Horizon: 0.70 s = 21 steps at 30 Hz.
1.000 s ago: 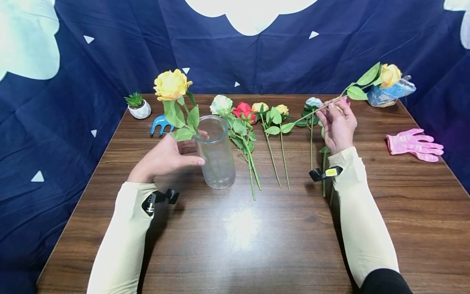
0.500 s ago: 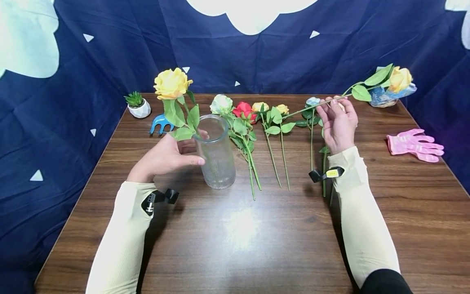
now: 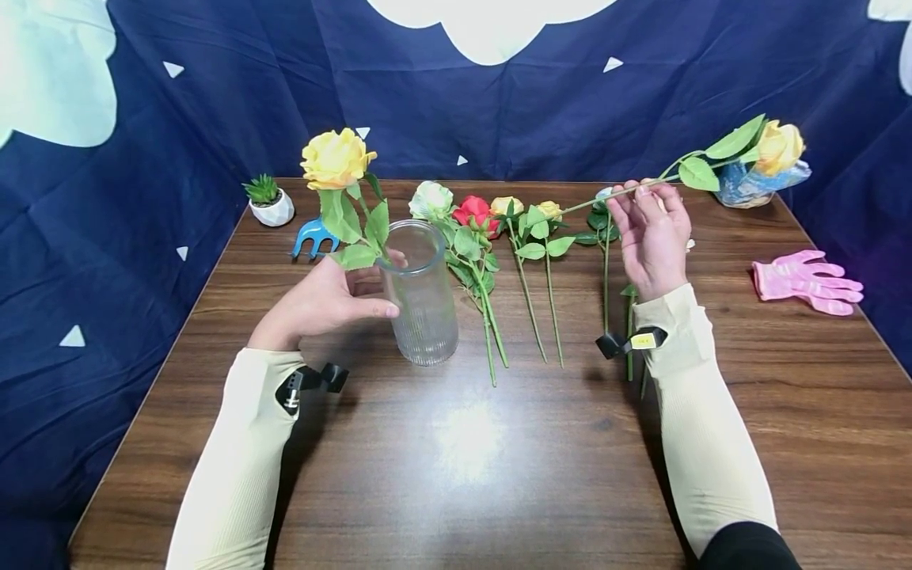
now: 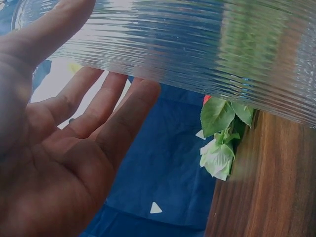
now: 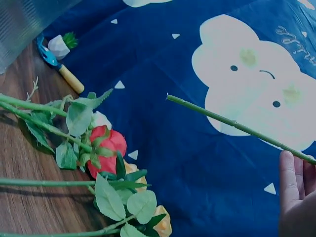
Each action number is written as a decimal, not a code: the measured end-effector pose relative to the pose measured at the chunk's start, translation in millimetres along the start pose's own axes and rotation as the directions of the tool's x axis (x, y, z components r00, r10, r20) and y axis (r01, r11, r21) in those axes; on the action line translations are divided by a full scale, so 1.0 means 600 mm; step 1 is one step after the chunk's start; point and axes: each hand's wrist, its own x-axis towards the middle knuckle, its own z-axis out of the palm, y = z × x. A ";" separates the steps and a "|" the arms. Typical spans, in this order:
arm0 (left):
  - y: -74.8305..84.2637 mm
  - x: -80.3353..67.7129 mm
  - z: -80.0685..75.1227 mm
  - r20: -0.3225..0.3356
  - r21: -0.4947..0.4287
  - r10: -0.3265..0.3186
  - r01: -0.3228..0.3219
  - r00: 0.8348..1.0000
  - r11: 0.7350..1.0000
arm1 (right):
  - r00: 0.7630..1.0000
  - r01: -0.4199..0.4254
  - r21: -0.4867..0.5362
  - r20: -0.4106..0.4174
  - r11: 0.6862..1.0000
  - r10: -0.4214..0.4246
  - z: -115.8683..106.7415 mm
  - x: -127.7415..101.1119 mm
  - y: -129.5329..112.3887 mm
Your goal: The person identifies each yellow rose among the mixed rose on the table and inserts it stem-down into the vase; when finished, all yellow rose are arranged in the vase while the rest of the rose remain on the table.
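The left hand [image 3: 321, 305] cups the ribbed glass vase [image 3: 422, 294], thumb and fingers curled against its wall. The right hand [image 3: 651, 237] pinches a yellow rose's stem [image 3: 620, 191] lifted above the table [image 3: 470, 443]. One yellow rose [image 3: 336, 160] stands in the vase (nothing else shows inside); by my judgement, this is early work, as six roses [image 3: 499, 237] lie between the hands.

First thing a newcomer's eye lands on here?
The right hand holds a long-stemmed yellow rose in the air at the table's far right. The left hand grips a ribbed glass vase with one yellow rose in it, loose roses lying between.
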 end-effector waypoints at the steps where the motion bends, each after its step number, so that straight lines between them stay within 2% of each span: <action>1: 0.000 0.000 0.000 0.000 0.000 0.001 -0.001 1.000 1.000 | 1.000 -0.001 0.002 0.005 1.000 0.001 0.002 -0.001 0.000; 15: 0.001 0.001 -0.001 0.004 -0.009 0.006 -0.006 1.000 1.000 | 0.999 0.012 0.007 0.030 1.000 -0.012 0.024 -0.015 -0.001; 21: -0.001 0.000 -0.001 0.004 -0.010 0.007 -0.007 1.000 1.000 | 0.997 0.016 0.006 0.076 1.000 -0.016 0.033 -0.023 0.000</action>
